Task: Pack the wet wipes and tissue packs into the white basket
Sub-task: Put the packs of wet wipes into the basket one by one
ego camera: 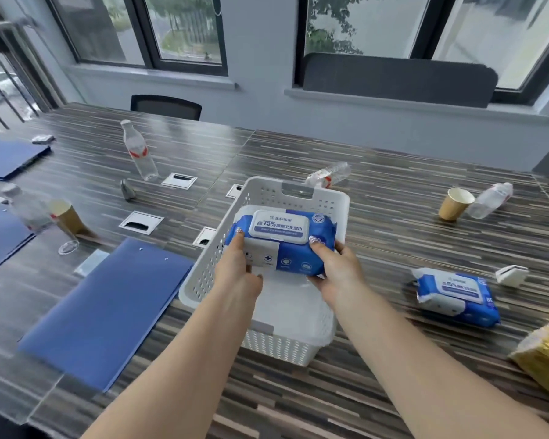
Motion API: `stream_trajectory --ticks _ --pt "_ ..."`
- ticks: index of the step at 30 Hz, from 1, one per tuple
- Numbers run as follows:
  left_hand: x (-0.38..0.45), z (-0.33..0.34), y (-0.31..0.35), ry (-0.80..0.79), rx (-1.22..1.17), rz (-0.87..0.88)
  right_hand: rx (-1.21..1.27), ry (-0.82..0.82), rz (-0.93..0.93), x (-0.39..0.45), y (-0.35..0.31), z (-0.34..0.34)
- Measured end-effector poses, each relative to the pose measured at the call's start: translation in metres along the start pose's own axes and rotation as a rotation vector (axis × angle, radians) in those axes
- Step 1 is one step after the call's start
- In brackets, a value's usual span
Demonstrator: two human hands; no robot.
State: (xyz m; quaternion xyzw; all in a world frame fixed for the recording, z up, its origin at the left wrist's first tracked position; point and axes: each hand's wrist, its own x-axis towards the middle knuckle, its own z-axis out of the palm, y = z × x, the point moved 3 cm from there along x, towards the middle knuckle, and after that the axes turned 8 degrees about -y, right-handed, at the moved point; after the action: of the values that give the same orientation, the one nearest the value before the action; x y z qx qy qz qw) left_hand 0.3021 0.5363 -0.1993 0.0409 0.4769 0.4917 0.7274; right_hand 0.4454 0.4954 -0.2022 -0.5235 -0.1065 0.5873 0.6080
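A blue wet wipes pack point(293, 248) with a white lid is held over the white basket point(267, 340) in the middle of the table. My left hand point(238, 274) grips its left end and my right hand point(336, 270) grips its right end. The pack hovers above the basket's far half, lid up. A second blue wet wipes pack point(457, 296) lies on the table to the right. A yellow tissue pack point(542, 356) sits at the right edge, partly cut off.
Blue folders point(108, 312) lie left of the basket. Water bottles point(138, 150), paper cups point(455, 204), a white clip point(511, 275) and cable ports point(141, 220) are scattered on the striped table point(393, 217). A chair point(165, 106) stands at the far side.
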Motion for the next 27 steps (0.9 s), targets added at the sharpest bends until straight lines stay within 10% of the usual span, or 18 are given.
stream_trajectory --ticks 12,27 --pt "0.086 -0.036 -0.016 0.193 0.247 -0.246 -0.255 0.338 0.212 0.071 0.075 -0.011" --pt "0.145 -0.061 -0.021 0.229 0.425 -0.318 -0.24 0.305 0.374 0.113 0.11 -0.013"
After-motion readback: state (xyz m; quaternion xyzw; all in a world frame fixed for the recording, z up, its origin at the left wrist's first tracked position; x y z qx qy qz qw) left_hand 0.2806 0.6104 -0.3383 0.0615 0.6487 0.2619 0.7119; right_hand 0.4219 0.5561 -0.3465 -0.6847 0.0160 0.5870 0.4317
